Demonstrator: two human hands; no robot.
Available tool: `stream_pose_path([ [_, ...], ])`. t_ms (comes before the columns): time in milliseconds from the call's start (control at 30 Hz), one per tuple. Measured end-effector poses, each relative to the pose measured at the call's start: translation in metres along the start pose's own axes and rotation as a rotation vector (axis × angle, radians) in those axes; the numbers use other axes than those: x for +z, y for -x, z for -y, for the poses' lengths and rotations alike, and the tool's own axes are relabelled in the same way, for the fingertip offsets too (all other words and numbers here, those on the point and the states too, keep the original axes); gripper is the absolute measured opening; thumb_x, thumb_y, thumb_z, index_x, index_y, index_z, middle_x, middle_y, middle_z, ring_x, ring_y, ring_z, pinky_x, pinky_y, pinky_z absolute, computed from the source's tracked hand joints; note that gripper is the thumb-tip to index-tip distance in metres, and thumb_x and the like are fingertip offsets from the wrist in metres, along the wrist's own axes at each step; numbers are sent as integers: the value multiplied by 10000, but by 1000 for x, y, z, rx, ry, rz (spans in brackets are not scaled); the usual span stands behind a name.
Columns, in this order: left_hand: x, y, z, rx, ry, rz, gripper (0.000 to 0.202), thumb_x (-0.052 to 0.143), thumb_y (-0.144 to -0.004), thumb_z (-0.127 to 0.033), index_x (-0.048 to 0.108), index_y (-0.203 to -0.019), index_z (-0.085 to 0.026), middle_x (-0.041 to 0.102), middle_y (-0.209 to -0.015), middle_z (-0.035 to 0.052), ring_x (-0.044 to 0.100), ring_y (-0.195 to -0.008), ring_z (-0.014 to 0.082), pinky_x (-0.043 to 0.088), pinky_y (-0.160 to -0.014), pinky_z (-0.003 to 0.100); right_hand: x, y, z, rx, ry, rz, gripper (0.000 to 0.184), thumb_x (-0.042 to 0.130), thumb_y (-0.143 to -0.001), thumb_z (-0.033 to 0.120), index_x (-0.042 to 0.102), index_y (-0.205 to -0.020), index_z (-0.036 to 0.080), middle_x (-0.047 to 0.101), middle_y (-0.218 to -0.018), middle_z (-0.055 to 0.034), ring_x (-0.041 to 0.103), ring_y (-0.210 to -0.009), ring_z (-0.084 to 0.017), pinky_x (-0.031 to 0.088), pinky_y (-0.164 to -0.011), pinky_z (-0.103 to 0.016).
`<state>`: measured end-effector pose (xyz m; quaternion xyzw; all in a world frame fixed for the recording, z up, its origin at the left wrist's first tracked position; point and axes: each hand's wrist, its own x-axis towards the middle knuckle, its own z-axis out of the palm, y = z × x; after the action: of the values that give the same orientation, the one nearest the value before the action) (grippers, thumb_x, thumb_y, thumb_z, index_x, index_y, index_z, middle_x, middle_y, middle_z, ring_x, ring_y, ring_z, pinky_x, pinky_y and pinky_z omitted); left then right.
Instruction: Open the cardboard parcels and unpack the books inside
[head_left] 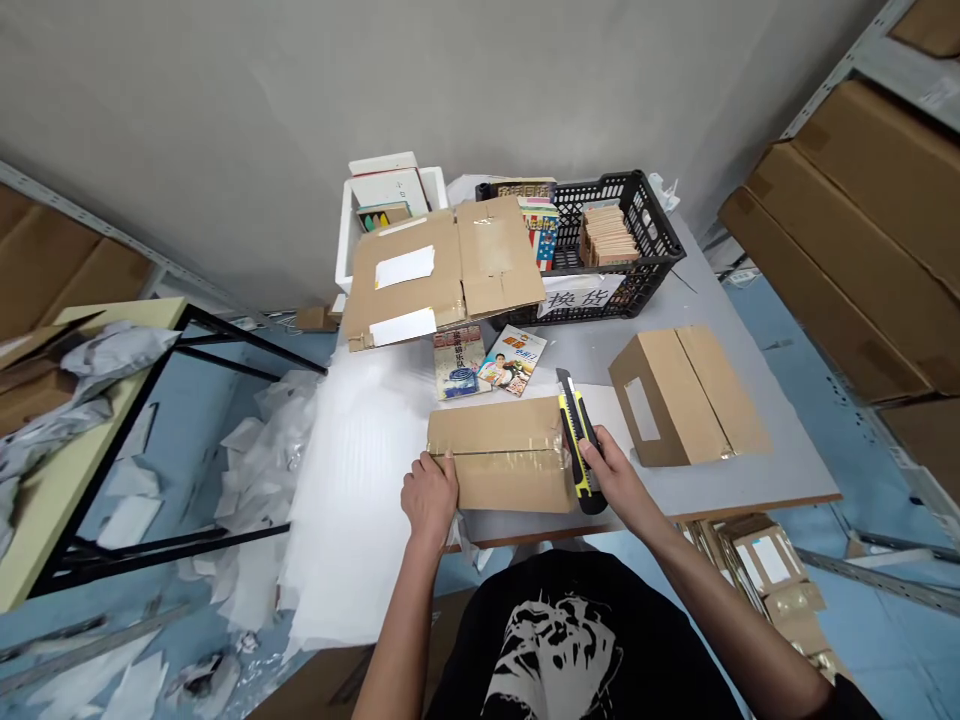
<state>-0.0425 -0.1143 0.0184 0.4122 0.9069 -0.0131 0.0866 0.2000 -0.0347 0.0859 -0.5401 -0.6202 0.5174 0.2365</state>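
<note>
A taped cardboard box (499, 450) lies on the grey table (735, 470) in front of me. My left hand (429, 496) grips its left end, fingers curled over the edge. My right hand (619, 482) is closed around a yellow and black utility knife (579, 432), held along the box's right end with the blade tip pointing away from me. Clear tape runs along the box's top seam.
A second brown box (686, 395) stands to the right. Two booklets (487, 362) lie behind the taped box. Flattened cardboard (442, 265) rests over a white bin (346, 240) beside a black crate (645, 240). White foam sheet (352, 480) hangs off the left. Shelves with cartons flank both sides.
</note>
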Motion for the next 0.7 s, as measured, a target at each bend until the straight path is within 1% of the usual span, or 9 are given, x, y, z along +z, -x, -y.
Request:
stream_pose_path([
  [67,-7,-2,3,-5,56,-65,531,274,-938,-362,501,-1239,11,554,-1220,282,549,-1124,360,442,-911,520,14,-7,13,-28,-64,80,350,353,-904,506,519,-994,210,634,-846,-26,611,-789,-173,495,-745,-301],
  [133,-20,-3,2,101,222,-87,528,250,-949,-337,442,-1322,-16,465,-1364,253,461,-1261,313,376,-1031,494,32,-16,25,-64,-88,151,352,365,-910,494,529,-1041,212,651,-869,-30,627,-815,-174,496,-777,-311],
  [233,-40,1,3,298,508,17,531,198,-970,-370,323,-1428,-133,384,-1472,137,352,-1363,211,323,-1109,410,57,-29,36,-103,-123,229,360,367,-920,473,519,-1109,206,668,-927,-40,649,-874,-179,494,-827,-338],
  [300,-48,8,8,387,582,101,563,233,-965,-415,199,-1481,-193,264,-1536,107,249,-1411,207,286,-1130,420,68,-37,40,-118,-137,270,364,361,-926,465,511,-1131,205,679,-955,-50,656,-909,-184,494,-846,-350],
  [367,-51,16,18,487,585,174,712,371,-922,-478,58,-1505,-217,115,-1570,114,134,-1436,241,247,-1141,453,74,-43,43,-134,-129,295,360,362,-927,462,508,-1136,207,688,-969,-60,657,-935,-189,495,-857,-358],
  [467,-50,24,33,568,548,207,1121,663,-734,-513,-111,-1490,-220,-18,-1570,145,44,-1437,301,233,-1137,500,74,-46,51,-164,-50,301,345,366,-924,450,509,-1120,206,692,-969,-64,660,-930,-199,499,-846,-371],
  [533,-45,25,40,531,528,177,1219,738,-669,-456,-143,-1481,-231,15,-1571,156,94,-1434,306,269,-1126,494,70,-44,61,-163,57,313,324,371,-919,440,518,-1081,202,696,-926,-58,671,-878,-203,509,-802,-366],
  [600,-37,24,44,471,522,128,1158,723,-698,-392,-114,-1485,-250,126,-1565,148,203,-1418,286,329,-1105,455,67,-39,72,-128,156,352,326,369,-918,426,516,-1095,195,699,-828,-40,685,-747,-195,524,-701,-333],
  [700,-21,28,45,356,542,36,1084,691,-733,-372,-75,-1489,-250,270,-1526,148,342,-1365,276,429,-1033,413,66,-27,87,-65,273,418,432,339,-930,372,431,-1309,185,658,-613,22,619,-467,-158,495,-525,-273],
])
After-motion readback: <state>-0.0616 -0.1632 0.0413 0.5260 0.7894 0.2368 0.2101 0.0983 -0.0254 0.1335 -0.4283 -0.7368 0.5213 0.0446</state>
